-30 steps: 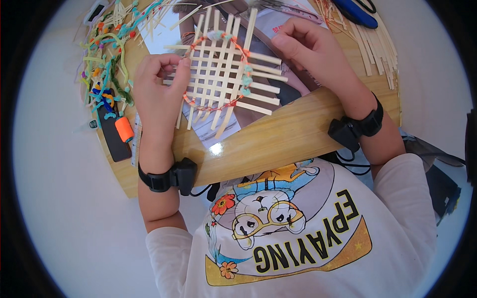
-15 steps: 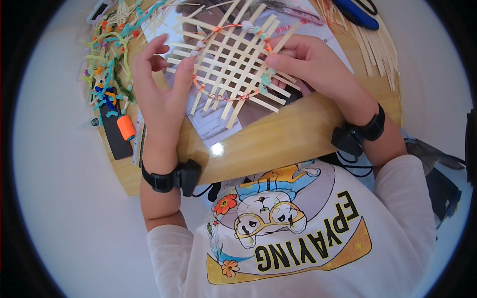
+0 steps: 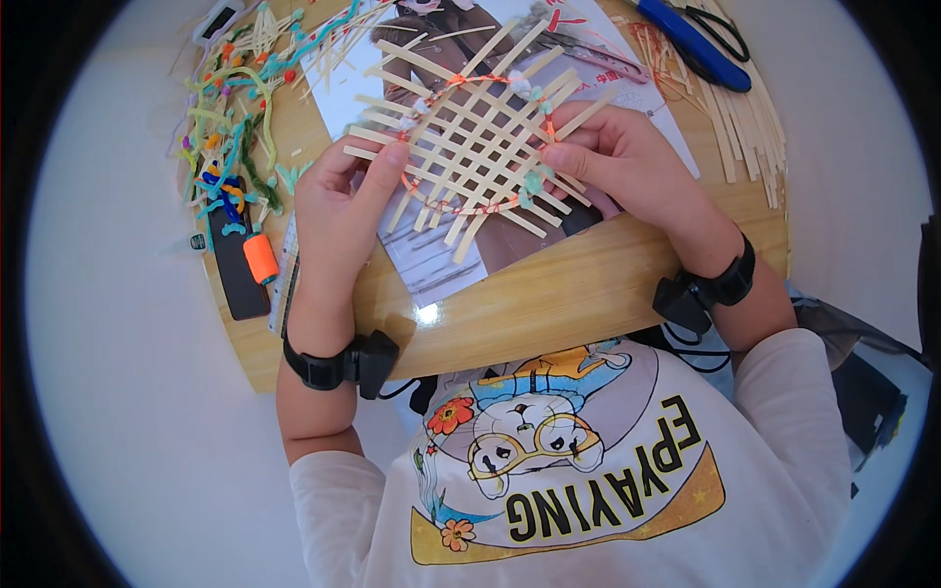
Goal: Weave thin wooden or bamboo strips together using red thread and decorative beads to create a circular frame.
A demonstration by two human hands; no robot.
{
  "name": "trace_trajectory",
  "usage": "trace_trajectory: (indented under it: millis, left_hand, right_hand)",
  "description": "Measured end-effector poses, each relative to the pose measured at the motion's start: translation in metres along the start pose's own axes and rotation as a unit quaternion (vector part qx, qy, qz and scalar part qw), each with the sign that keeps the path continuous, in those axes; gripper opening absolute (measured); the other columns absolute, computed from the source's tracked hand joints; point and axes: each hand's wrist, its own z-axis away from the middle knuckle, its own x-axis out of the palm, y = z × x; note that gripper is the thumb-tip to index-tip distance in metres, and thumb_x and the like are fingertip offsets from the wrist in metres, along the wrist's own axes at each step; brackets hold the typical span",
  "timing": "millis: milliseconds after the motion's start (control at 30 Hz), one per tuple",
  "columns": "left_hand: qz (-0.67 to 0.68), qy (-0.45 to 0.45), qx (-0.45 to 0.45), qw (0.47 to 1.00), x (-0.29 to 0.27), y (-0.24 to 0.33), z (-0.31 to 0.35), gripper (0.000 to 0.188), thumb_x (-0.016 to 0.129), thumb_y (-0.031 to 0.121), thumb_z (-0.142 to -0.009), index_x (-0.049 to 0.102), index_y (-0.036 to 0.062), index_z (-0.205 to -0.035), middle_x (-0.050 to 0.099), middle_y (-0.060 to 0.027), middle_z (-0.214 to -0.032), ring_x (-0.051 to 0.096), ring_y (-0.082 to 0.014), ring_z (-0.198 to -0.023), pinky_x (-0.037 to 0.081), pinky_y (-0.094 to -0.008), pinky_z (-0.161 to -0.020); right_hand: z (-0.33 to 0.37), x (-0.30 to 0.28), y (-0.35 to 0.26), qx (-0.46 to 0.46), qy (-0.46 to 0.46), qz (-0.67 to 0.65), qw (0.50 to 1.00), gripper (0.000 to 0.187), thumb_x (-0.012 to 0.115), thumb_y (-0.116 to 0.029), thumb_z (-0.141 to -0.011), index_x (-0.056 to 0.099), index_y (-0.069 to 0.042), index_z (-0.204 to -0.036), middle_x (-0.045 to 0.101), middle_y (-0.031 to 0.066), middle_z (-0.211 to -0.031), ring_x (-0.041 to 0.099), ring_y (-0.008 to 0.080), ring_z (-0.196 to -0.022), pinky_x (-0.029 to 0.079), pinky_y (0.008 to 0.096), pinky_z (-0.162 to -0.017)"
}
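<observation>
Between my hands is a woven lattice of pale flat bamboo strips crossing at a slant, their loose ends sticking out all round. A ring of orange cord with white and mint-green fuzzy tufts circles the weave. My left hand pinches the lattice at its left edge, thumb on top. At the right edge my right hand grips it, thumb over the strips and fingers underneath. Beneath lies a printed sheet with a picture on it, partly covered by the lattice.
Tangled coloured pipe cleaners lie at the left of the wooden table, with an orange spool, a black case and a ruler nearby. At the far right are blue-handled pliers and loose bamboo strips.
My left fingers have closed from spread apart onto the lattice's left edge. The view has shifted slightly, while my right hand keeps its hold.
</observation>
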Motion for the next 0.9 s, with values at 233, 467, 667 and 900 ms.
trace_trajectory:
  millis: [233,467,667,900]
  left_hand:
    - [-0.01,-0.003,0.012,1.0,-0.002,-0.001,0.0,0.013,0.066,0.014,-0.087,0.064,0.0014,-0.084,0.063,0.0003,-0.083,0.051,-0.0034,-0.071,0.04,-0.0177,-0.062]
    - [0.129,-0.003,-0.017,0.991,0.003,0.005,-0.001,0.025,0.059,0.013,-0.09,0.058,-0.0039,-0.109,0.064,-0.0085,-0.099,0.058,-0.0092,-0.088,0.046,-0.0221,-0.078]
    - [0.083,-0.004,-0.048,0.995,0.011,0.011,0.004,0.03,0.058,0.014,-0.091,0.057,-0.0056,-0.114,0.064,-0.0088,-0.098,0.06,-0.01,-0.085,0.048,-0.0219,-0.072]
    - [0.088,0.021,-0.099,0.991,0.003,0.009,0.0,0.025,0.064,0.019,-0.088,0.065,-0.0029,-0.1,0.064,-0.0027,-0.084,0.058,-0.0063,-0.071,0.047,-0.0185,-0.062]
  right_hand:
    - [-0.001,0.002,0.0,-0.005,-0.007,-0.004,1.0,0.03,0.064,-0.017,-0.088,0.054,0.005,-0.107,0.063,0.0014,-0.072,0.043,0.0003,-0.046,0.029,0.018,-0.037]
    - [0.001,0.0,-0.006,0.007,-0.035,-0.081,0.996,0.027,0.062,-0.015,-0.089,0.054,0.004,-0.106,0.065,0.0053,-0.076,0.054,0.0027,-0.059,0.038,0.0167,-0.046]
    - [-0.002,-0.001,0.002,-0.007,-0.007,-0.17,0.985,0.027,0.063,-0.014,-0.088,0.054,0.005,-0.105,0.067,0.009,-0.082,0.06,0.0069,-0.066,0.045,0.0166,-0.054]
    - [0.002,0.002,-0.001,-0.002,-0.009,-0.114,0.993,0.033,0.065,-0.018,-0.087,0.056,0.004,-0.11,0.066,0.0124,-0.094,0.064,0.0125,-0.079,0.052,0.023,-0.065]
